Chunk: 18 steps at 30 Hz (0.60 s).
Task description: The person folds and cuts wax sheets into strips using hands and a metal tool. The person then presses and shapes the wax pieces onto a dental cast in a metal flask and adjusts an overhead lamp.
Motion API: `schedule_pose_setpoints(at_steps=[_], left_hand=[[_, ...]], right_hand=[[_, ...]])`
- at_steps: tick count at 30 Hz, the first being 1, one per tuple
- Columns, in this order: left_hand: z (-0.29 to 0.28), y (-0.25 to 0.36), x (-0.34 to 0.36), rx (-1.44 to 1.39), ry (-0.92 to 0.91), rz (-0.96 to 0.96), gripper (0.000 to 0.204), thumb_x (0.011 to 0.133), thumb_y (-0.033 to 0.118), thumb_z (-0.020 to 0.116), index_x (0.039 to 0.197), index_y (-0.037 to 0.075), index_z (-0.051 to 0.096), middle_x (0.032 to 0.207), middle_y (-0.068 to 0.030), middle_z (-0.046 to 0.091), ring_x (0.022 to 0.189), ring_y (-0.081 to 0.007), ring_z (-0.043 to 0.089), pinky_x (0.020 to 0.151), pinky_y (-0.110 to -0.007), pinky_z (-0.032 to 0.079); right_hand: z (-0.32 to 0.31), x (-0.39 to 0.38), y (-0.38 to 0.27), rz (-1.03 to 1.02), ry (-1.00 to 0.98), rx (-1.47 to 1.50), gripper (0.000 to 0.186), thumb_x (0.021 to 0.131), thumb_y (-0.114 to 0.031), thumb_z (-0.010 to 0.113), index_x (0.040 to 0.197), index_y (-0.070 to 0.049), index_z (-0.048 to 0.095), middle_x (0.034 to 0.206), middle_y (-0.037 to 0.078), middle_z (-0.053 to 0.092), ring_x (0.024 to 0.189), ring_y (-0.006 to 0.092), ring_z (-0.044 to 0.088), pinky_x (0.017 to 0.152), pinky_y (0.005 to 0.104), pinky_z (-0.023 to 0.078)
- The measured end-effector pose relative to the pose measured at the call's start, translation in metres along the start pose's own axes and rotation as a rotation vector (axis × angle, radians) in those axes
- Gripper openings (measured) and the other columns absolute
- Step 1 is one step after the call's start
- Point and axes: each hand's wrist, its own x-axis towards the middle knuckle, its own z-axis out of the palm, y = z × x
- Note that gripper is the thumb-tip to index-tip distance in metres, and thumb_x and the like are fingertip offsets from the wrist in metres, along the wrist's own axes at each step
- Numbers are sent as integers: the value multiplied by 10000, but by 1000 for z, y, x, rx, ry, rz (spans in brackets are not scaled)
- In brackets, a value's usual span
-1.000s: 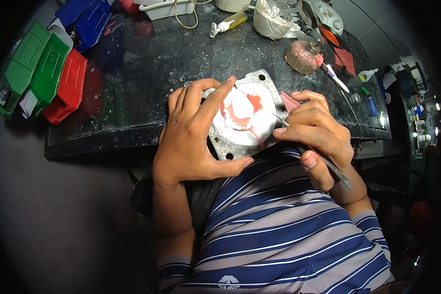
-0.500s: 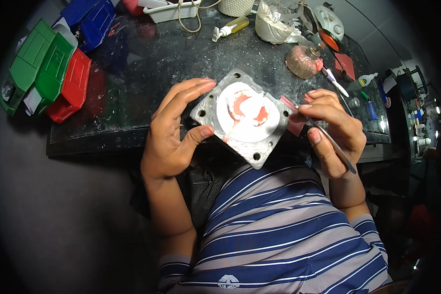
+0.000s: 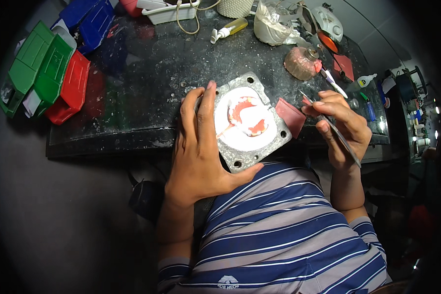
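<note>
A square grey metal dental flask half point(image 3: 278, 138) with corner holes sits at the near edge of the dark bench. White plaster point(image 3: 252, 140) fills its round middle, and two curved pink-red areas point(image 3: 256, 128) show in the plaster. My left hand point(image 3: 198, 147) grips the flask, its fingers along the left side and its thumb at the near edge. My right hand point(image 3: 345, 125) holds a slim metal wax carver point(image 3: 341, 137) like a pen, its thin tip pointing up and left, apart from the flask. Between flask and right hand lies a pink wax sheet point(image 3: 290, 116).
Green point(image 3: 46, 63), red point(image 3: 71, 90) and blue bins point(image 3: 90, 24) stand at the left. Toward the back are a white tray point(image 3: 166, 13), a yellow pump bottle point(image 3: 230, 30) and a whitish bag point(image 3: 269, 27). A pink-stained spirit lamp point(image 3: 301, 63) stands beyond my right hand.
My left hand has shifted its grip over the flask's left side, and the flask has turned and moved slightly. My right hand has drawn away right, leaving the pink sheet beside the flask.
</note>
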Motion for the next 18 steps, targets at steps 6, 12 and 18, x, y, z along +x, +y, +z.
schedule_pose_setpoints(at_steps=[6,12,18], left_hand=[[-1,-20,7,-139,-11,196,1428,548,353,1075,1677,-43,297,1615,-326,395,1522,-477,432,1244,-545,398],[-3,-17,21,-242,-81,374,1359,530,292,1087,1638,-2,357,1585,-334,430,1473,-487,490,1233,-556,400],[-12,-11,33,-220,-166,429,1288,578,257,1058,1633,4,365,1564,-301,472,1472,-476,506,1290,-656,316]], right_hand=[[2,12,-5,-124,-72,-11,288,980,-202,829,1134,40,803,1067,209,831,1027,345,797,1037,507,564],[7,26,-8,-166,-173,36,245,987,-182,801,1122,22,804,1082,202,829,1069,354,817,1016,523,624],[5,47,-13,-156,-330,91,246,983,-209,796,1028,33,796,1022,201,835,1018,375,830,918,483,666]])
